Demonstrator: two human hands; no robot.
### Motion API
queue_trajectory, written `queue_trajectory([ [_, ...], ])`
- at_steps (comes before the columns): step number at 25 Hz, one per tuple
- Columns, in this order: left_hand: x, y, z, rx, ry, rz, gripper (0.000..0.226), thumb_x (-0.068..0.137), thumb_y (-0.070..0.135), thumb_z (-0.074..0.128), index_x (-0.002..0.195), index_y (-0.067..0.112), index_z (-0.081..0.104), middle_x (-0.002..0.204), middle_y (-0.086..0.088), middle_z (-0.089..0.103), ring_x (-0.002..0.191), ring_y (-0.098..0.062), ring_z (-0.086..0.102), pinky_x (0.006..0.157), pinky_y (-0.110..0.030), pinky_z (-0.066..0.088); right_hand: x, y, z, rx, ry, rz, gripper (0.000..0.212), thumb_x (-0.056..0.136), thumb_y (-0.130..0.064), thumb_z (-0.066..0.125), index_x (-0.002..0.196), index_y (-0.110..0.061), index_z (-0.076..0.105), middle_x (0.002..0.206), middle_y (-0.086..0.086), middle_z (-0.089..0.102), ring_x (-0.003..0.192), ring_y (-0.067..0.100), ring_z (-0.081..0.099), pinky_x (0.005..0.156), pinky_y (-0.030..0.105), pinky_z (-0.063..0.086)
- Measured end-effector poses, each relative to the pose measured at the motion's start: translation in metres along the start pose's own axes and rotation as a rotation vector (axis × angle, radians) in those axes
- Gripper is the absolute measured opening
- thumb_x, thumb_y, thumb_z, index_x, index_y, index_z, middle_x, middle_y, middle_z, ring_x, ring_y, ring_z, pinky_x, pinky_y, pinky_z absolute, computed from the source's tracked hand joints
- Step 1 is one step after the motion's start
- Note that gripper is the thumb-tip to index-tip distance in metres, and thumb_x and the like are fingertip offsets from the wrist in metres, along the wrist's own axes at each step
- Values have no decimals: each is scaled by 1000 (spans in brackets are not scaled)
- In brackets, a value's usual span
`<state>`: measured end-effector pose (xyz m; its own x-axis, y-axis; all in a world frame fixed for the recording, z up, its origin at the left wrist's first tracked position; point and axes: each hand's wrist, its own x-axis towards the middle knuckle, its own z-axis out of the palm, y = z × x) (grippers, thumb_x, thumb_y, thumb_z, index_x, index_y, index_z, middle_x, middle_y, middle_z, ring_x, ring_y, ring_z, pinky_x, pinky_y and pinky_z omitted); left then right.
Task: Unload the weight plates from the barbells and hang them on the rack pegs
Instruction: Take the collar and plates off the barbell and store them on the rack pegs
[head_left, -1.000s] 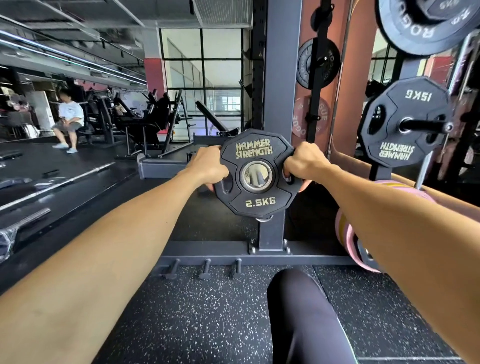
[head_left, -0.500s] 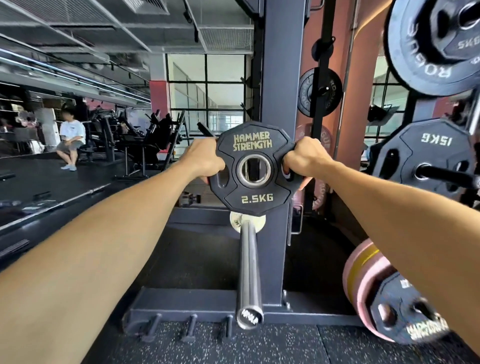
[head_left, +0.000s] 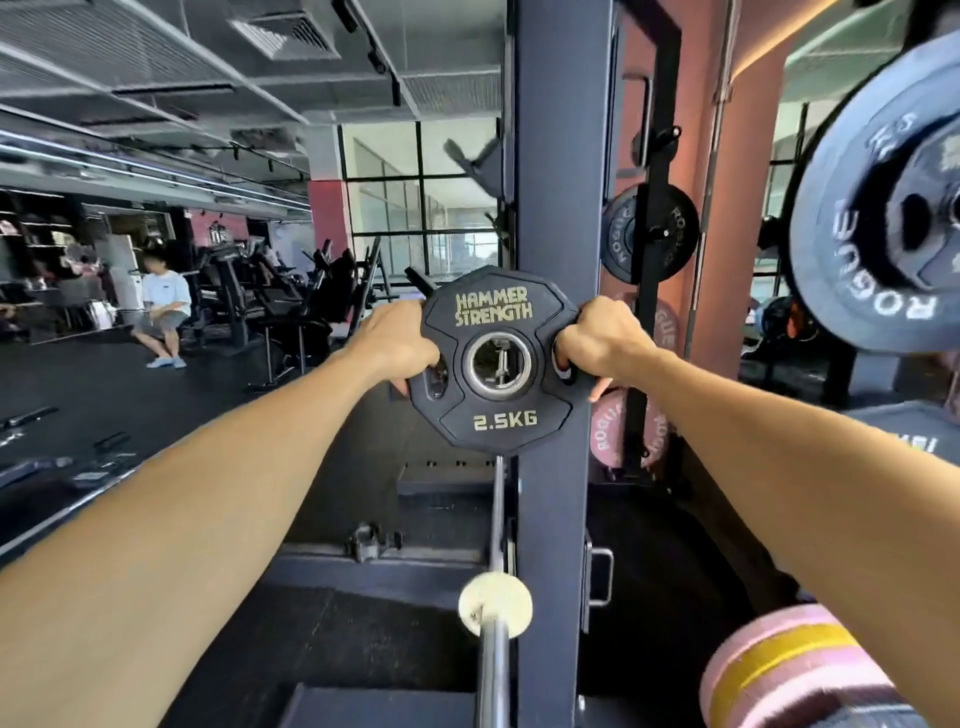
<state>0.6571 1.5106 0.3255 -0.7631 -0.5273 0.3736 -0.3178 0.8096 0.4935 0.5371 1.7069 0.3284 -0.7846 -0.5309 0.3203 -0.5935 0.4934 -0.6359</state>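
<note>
A small black 2.5 kg weight plate (head_left: 496, 415) marked HAMMER STRENGTH is held upright at arm's length in front of the dark rack upright (head_left: 563, 182). My left hand (head_left: 397, 340) grips its left edge through a grip hole, and my right hand (head_left: 595, 338) grips the right edge the same way. Below the plate the bare barbell sleeve (head_left: 493, 660) with its pale collar points toward me. The plate is off the sleeve, well above it.
A large black Rogue plate (head_left: 883, 218) hangs close at the upper right. Smaller Rogue plates (head_left: 649, 231) hang on the rack behind, pink ones below. A pink bumper plate with a yellow stripe (head_left: 795, 670) sits lower right. A seated person (head_left: 163, 306) is far left.
Both hands have lifted the 2.5 kg plate higher, away from the barbell sleeve. The view has tilted up, so the rack base and floor pegs have dropped out of sight.
</note>
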Motion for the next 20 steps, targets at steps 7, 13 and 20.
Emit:
queue_trajectory([
  [7, 84, 111, -145, -24, 3, -1, 20, 80, 2, 61, 96, 15, 60, 93, -7, 65, 71, -30, 72, 57, -41, 61, 87, -106, -144, -38, -2, -18, 13, 68, -8, 58, 71, 1, 68, 79, 23, 68, 52, 32, 67, 55, 33, 57],
  [13, 104, 169, -194, 5, 38, 42, 17, 80, 5, 64, 94, 13, 59, 89, -6, 65, 68, -30, 72, 62, -42, 61, 101, -138, -214, -67, 47, -25, 11, 71, -8, 63, 60, -5, 62, 66, 10, 58, 48, 24, 57, 40, 19, 37],
  [20, 98, 232, -169, 47, 45, 97, 13, 80, 6, 66, 87, 11, 57, 87, -9, 63, 71, -26, 66, 57, -33, 55, 92, -93, -266, -62, 109, -29, 22, 60, -16, 55, 71, -3, 68, 80, 12, 68, 71, 31, 66, 65, 40, 60],
])
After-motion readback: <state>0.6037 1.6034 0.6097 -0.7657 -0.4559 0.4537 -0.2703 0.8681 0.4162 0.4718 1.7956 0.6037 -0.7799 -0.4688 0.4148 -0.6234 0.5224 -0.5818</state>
